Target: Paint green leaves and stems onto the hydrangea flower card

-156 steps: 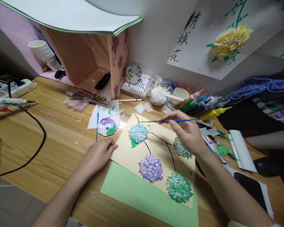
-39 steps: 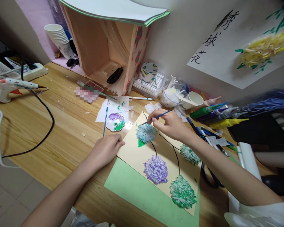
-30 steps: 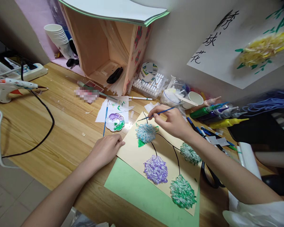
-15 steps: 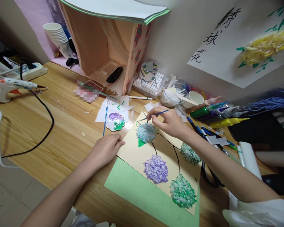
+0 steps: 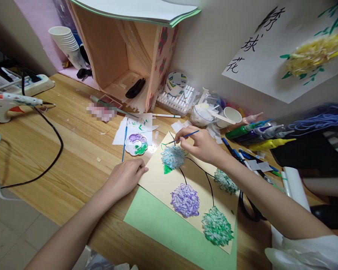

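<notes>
Moved nearer the blue flower (image 5: 173, 157), right hand (image 5: 198, 145) pinches brush (image 5: 188, 134).

My one view looks forward and steeply down from my head, close above the table (image 5: 81, 138).

There are four puffy flowers (image 5: 185, 200) on one cream sheet (image 5: 157, 173), one green sheet (image 5: 154, 215) under it, two thin blue brushes (image 5: 190, 134), one palette (image 5: 136, 144), one tape roll (image 5: 176, 83), one glue gun (image 5: 4, 103).

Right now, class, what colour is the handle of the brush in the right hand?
The brush handle is blue; the head view shows it best.
</notes>
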{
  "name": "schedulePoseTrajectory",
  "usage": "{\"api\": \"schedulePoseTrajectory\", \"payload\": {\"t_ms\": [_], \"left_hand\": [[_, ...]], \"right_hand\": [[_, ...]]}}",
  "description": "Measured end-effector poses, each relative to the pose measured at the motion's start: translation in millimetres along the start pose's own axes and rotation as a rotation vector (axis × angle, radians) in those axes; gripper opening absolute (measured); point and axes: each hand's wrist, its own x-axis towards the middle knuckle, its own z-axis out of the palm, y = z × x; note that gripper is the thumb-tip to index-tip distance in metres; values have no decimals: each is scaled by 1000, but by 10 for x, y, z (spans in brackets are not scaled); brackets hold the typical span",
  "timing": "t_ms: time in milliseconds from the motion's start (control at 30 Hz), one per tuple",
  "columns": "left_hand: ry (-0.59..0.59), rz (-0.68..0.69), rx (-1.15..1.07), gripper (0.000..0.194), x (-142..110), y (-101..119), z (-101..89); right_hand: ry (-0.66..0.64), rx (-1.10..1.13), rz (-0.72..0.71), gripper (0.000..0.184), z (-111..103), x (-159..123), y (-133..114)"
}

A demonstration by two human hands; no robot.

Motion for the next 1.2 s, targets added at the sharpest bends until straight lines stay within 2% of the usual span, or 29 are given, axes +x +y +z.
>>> {"api": "schedulePoseTrajectory", "payload": {"t_ms": [267, 500, 700, 933, 1200], "left_hand": [[9, -2, 2, 23, 1, 3, 5], [7, -8, 3, 23, 5, 2, 16], [-2, -13, 10, 24, 5, -1, 21], [10, -14, 0, 23, 19, -6, 19], [9, -7, -17, 23, 13, -8, 22]], "right_hand": [[-21, -5, -2, 18, -57, -8, -13], [30, 11, -38, 19, -82, 8, -21], [-18, -8, -14, 18, -44, 1, 10], [62, 76, -58, 20, -20, 20, 17], [-5, 59, -39, 20, 20, 17, 0]]}}
